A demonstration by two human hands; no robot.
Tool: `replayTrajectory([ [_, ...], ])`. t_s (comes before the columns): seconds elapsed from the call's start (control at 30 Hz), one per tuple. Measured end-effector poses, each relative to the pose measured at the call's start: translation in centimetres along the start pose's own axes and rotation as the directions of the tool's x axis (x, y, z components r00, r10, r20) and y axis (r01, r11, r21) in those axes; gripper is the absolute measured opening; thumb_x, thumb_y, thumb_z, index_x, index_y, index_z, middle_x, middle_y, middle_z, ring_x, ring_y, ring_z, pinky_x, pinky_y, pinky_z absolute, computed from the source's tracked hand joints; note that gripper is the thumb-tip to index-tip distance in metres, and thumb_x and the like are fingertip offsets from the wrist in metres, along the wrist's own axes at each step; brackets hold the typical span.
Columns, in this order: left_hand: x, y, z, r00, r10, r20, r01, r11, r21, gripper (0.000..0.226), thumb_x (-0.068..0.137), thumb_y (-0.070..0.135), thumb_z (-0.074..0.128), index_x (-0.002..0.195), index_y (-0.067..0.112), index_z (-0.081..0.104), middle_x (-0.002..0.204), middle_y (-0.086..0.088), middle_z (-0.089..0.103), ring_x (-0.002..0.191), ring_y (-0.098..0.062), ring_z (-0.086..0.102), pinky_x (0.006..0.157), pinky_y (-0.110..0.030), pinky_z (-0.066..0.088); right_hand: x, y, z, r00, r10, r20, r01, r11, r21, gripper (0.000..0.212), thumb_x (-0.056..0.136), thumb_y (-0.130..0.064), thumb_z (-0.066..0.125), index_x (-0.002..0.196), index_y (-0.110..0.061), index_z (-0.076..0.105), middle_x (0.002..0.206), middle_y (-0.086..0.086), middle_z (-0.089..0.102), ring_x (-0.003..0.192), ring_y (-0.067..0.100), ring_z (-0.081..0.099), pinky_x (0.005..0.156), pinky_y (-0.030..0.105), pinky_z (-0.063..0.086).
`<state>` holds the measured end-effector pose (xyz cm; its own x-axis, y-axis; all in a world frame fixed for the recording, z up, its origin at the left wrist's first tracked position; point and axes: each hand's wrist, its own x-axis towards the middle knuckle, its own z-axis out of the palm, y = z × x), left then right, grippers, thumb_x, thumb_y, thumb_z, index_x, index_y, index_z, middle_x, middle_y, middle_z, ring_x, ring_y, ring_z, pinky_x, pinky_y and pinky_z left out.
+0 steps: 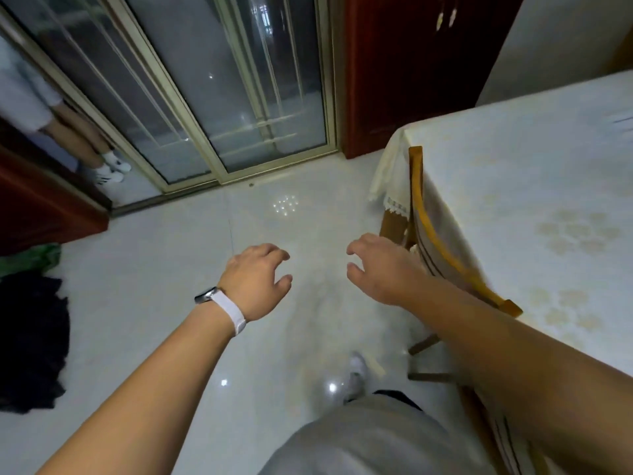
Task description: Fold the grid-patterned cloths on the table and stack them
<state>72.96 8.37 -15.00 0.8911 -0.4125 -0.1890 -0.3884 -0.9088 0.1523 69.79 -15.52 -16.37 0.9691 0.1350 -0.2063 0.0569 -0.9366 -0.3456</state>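
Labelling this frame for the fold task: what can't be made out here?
All head view.
- Grid-patterned cloths: none identifiable; a blurred striped patch on the table is cut by the right edge.
- Chair: seat mostly hidden by the right forearm.
- Dark heap: too dark, cut by the left edge.
- Bystander: legs only, rest beyond the left edge.

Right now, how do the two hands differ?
The left hand wears a white-strapped watch at its wrist; the right hand has a bare wrist. The left hand hangs over the floor; the right hand is nearer the wooden chair. Both are palm-down, fingers loosely curled, holding nothing.
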Motion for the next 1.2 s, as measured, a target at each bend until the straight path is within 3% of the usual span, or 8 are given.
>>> replayTrajectory([
  [0.47, 20.1, -2.4, -5.9, 0.984, 0.162, -0.075, -0.16, 0.987, 0.031, 0.04, 0.089, 0.038, 0.056, 0.125, 0.019, 0.058, 0.129, -0.004, 0.058, 0.116, -0.028, 0.053, 0.095, -0.04, 0.043, 14.7, 4.5, -7.8, 0.994, 0.063, -0.085, -0.061, 0.998, 0.025, 0.039, 0.097, -0.039, 0.044, 0.131, -0.022, 0.053, 0.13, 0.001, 0.054, 0.113, 0.021, 0.054, 0.094, 0.04, 0.049],
  [0.83, 40.4, -9.4, -6.4, 0.945, 0.322, 0.062, -0.32, 0.946, -0.04, 0.047, 0.094, 0.047, 0.042, 0.132, 0.023, 0.054, 0.138, 0.0, 0.052, 0.124, -0.023, 0.048, 0.102, -0.036, 0.038, 31.0, 6.9, -10.2, 0.959, 0.283, 0.002, -0.283, 0.959, -0.012, 0.043, 0.095, -0.04, 0.044, 0.132, -0.019, 0.052, 0.128, 0.005, 0.053, 0.115, 0.027, 0.052, 0.095, 0.042, 0.046],
  [0.93, 45.7, -11.6, -8.0, 0.922, 0.369, 0.115, -0.364, 0.929, -0.061, 0.05, 0.092, 0.05, 0.039, 0.133, 0.023, 0.052, 0.14, 0.001, 0.049, 0.126, -0.022, 0.045, 0.104, -0.037, 0.037, 35.4, 6.6, -11.7, 0.941, 0.34, 0.0, -0.34, 0.94, -0.037, 0.042, 0.094, -0.04, 0.044, 0.129, -0.02, 0.053, 0.124, 0.005, 0.054, 0.114, 0.027, 0.054, 0.094, 0.037, 0.047],
  [1.07, 53.3, -13.7, -10.0, 0.898, 0.426, 0.11, -0.421, 0.904, -0.071, 0.062, 0.084, 0.055, 0.03, 0.128, 0.02, 0.057, 0.133, -0.001, 0.055, 0.119, -0.023, 0.05, 0.1, -0.041, 0.041, 40.8, 6.8, -13.6, 0.918, 0.394, -0.043, -0.394, 0.919, 0.005, 0.043, 0.094, -0.04, 0.045, 0.131, -0.019, 0.052, 0.126, 0.005, 0.054, 0.113, 0.028, 0.055, 0.095, 0.038, 0.047],
  [1.2, 58.3, -13.7, -11.4, 0.871, 0.479, 0.109, -0.472, 0.878, -0.083, 0.057, 0.083, 0.049, 0.037, 0.125, 0.018, 0.059, 0.129, -0.001, 0.058, 0.115, -0.023, 0.053, 0.097, -0.04, 0.044, 44.4, 8.1, -15.3, 0.896, 0.442, -0.039, -0.443, 0.896, -0.009, 0.045, 0.094, -0.039, 0.045, 0.134, -0.019, 0.05, 0.129, 0.006, 0.054, 0.114, 0.03, 0.054, 0.094, 0.037, 0.047],
])
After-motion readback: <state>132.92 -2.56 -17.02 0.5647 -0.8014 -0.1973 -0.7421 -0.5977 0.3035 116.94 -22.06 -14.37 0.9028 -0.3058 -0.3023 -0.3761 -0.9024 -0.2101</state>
